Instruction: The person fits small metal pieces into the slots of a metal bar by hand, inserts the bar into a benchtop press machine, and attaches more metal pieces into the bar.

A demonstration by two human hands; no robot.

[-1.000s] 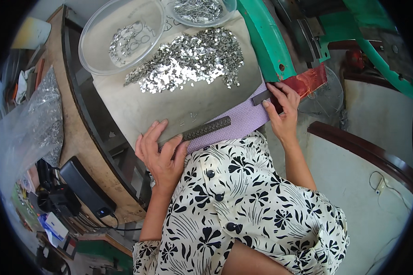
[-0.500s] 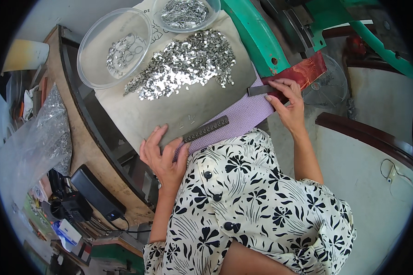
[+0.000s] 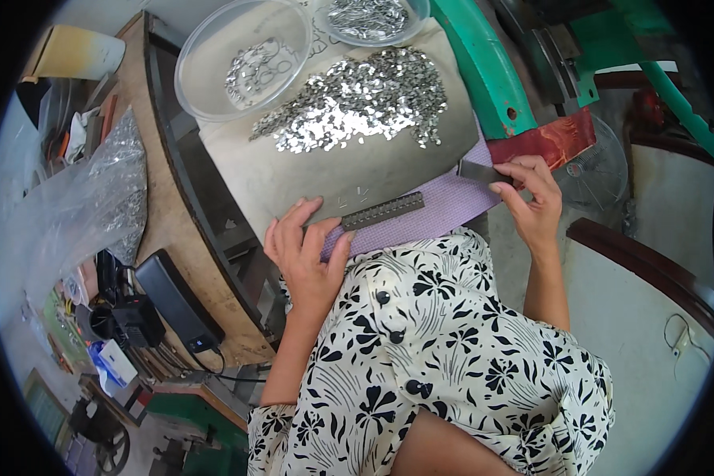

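My left hand point(image 3: 305, 258) is at the near left edge of the cloth, its thumb and index finger closed on the left end of a dark notched metal bar point(image 3: 397, 208). The bar lies slanted over a lilac checked cloth point(image 3: 444, 210), its row of slots showing. A few tiny pale pins point(image 3: 362, 191) are scattered just beyond it. My right hand point(image 3: 531, 190) pinches one end of a short flat dark metal strip point(image 3: 480, 171), whose other end points left over the lilac cloth. Farther off, a heap of small shiny metal pieces point(image 3: 365, 103) spreads over the beige cloth point(image 3: 242, 170).
Behind the heap stand a clear round tub point(image 3: 184, 87) with a few metal parts and another tub point(image 3: 427, 14) full of pins. A green machine frame point(image 3: 484, 71) and a red plate point(image 3: 551, 141) border the right. Left are a wooden bench point(image 3: 163, 159) and a black box point(image 3: 180, 301).
The whole view has shifted, with most things now farther right. In my right hand, the flat strip has turned clockwise and come slightly nearer me. My left hand stays at the notched bar's end.
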